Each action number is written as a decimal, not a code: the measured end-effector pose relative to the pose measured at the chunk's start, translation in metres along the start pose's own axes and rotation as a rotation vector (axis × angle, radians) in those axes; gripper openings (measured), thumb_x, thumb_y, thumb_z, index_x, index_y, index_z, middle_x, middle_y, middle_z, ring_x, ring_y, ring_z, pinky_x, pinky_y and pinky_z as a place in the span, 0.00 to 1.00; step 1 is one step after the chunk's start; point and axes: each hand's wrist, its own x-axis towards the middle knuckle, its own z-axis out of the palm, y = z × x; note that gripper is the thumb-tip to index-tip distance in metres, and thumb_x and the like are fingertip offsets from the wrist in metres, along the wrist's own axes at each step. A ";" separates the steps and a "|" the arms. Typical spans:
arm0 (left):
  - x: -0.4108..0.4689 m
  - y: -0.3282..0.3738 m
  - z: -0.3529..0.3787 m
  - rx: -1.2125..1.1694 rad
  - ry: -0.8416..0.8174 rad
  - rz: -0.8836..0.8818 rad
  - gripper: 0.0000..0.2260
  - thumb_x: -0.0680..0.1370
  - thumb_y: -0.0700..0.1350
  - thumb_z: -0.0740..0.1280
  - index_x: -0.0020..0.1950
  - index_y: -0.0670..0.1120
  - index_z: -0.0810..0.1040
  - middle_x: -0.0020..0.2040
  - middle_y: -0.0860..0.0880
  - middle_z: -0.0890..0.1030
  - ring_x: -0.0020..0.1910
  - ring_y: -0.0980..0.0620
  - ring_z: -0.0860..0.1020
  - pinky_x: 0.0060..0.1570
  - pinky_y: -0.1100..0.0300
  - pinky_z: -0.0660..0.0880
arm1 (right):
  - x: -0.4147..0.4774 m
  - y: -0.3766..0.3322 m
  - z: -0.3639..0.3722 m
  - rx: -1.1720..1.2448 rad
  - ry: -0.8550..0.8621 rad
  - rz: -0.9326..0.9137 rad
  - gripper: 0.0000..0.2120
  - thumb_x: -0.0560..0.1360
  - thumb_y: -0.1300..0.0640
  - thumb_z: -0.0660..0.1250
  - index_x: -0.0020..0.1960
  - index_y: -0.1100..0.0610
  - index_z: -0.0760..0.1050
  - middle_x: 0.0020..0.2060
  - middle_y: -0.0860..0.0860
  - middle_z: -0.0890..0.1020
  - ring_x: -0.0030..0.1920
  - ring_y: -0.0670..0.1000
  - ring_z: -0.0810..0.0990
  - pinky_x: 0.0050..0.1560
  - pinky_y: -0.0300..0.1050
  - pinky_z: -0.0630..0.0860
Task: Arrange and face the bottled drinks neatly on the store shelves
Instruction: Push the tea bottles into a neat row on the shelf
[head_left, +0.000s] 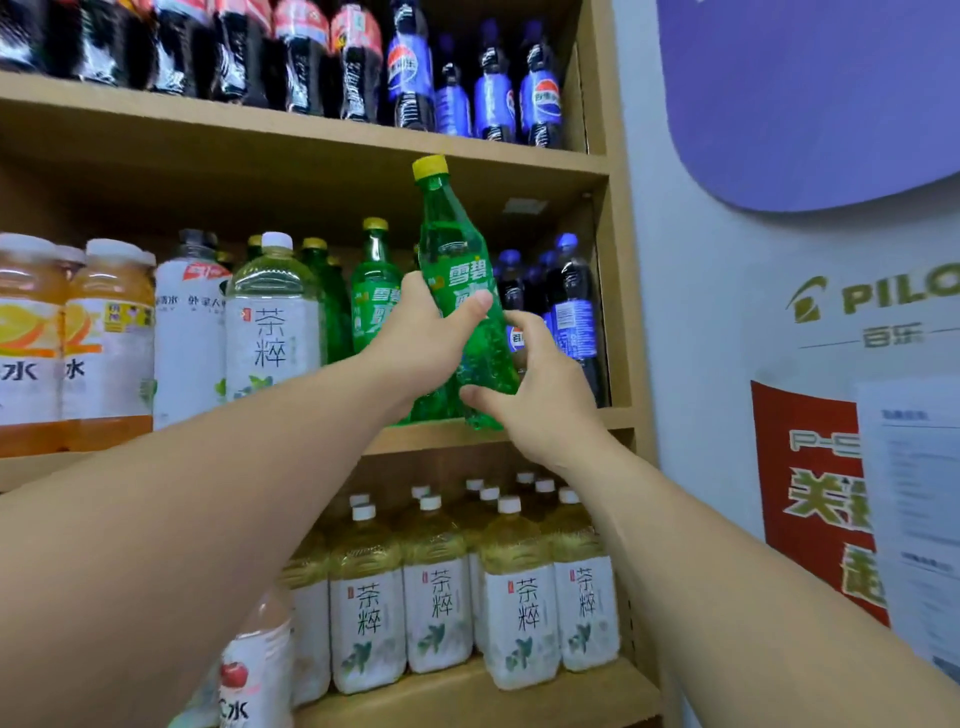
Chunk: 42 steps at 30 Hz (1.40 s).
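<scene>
**A:** What sits at the left of the middle wooden shelf (457, 434)?

**B:** Orange juice bottles with pale caps (78, 332), then a white-labelled clear tea bottle (272, 317).

**A:** And the hands?

**B:** The left hand (421, 343) wraps the label of a green plastic soda bottle with a yellow cap (457, 270), thumb across the front. The bottle leans left, its base at the shelf's front edge. The right hand (540, 395) grips its lower body, fingers curled around it.

**A:** Further right?

**B:** Dark cola bottles with blue labels (569, 312).
</scene>
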 end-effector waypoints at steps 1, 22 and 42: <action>0.004 -0.002 0.003 0.018 -0.043 -0.014 0.28 0.81 0.63 0.63 0.75 0.52 0.60 0.64 0.50 0.78 0.57 0.45 0.80 0.59 0.42 0.78 | 0.007 0.005 -0.001 -0.021 0.002 0.002 0.38 0.73 0.47 0.78 0.76 0.45 0.62 0.62 0.45 0.78 0.55 0.45 0.73 0.51 0.44 0.69; 0.059 -0.082 0.050 0.245 -0.111 -0.080 0.30 0.83 0.56 0.62 0.83 0.54 0.55 0.66 0.42 0.78 0.55 0.43 0.82 0.58 0.46 0.80 | 0.074 0.074 0.039 -0.121 -0.074 0.125 0.40 0.70 0.42 0.78 0.75 0.48 0.62 0.60 0.52 0.81 0.58 0.55 0.81 0.58 0.53 0.79; 0.022 -0.074 0.043 0.362 0.097 0.142 0.22 0.84 0.47 0.64 0.77 0.45 0.68 0.68 0.44 0.78 0.66 0.44 0.76 0.66 0.49 0.73 | 0.049 0.068 0.044 -0.172 0.014 0.109 0.44 0.75 0.39 0.72 0.82 0.51 0.55 0.74 0.52 0.72 0.72 0.54 0.71 0.68 0.51 0.71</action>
